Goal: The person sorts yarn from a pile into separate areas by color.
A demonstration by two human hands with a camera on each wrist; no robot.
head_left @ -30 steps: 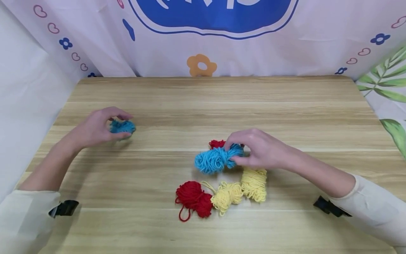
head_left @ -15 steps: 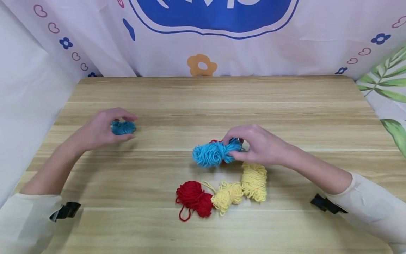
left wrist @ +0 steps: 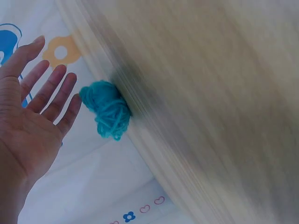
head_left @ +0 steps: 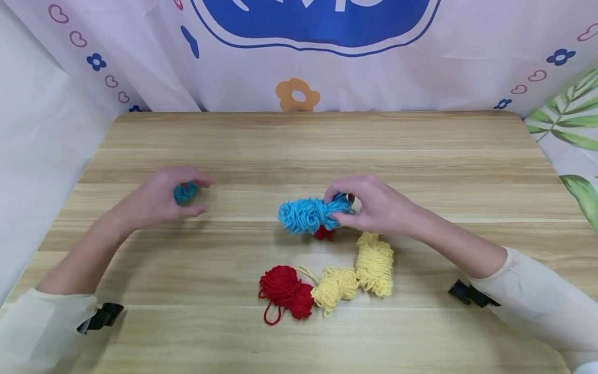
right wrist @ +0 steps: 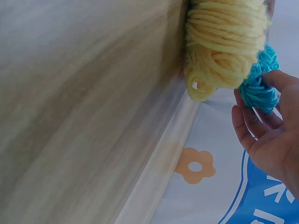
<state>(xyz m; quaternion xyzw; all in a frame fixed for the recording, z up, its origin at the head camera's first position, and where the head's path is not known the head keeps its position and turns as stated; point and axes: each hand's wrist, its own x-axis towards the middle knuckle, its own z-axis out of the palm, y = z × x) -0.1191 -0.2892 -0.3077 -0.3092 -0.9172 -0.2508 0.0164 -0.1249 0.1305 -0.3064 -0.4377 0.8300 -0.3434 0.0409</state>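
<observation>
My left hand (head_left: pixel 163 200) hovers at the left of the table, thumb and fingers spread apart. A blue yarn bundle (head_left: pixel 186 193) sits on the wood behind it, partly hidden by the hand in the head view. In the left wrist view that bundle (left wrist: pixel 107 109) lies just past the relaxed fingers. My right hand (head_left: pixel 378 205) pinches one end of a brighter blue yarn skein (head_left: pixel 303 215) between thumb and fingers, held over the table's middle. Beneath this skein a bit of red yarn (head_left: pixel 324 233) peeks out, mostly covered.
Nearer the front lie a red yarn bundle (head_left: pixel 285 292) with a loose loop, a tied yellow yarn bundle (head_left: pixel 334 288) and a thicker yellow skein (head_left: pixel 375 265), side by side in a row. A printed white cloth (head_left: pixel 233 78) hangs behind the table's far edge.
My right hand has carried the blue skein up and slightly left, uncovering red yarn below it. The left hand has shifted right and a little nearer, while its blue bundle stays put.
</observation>
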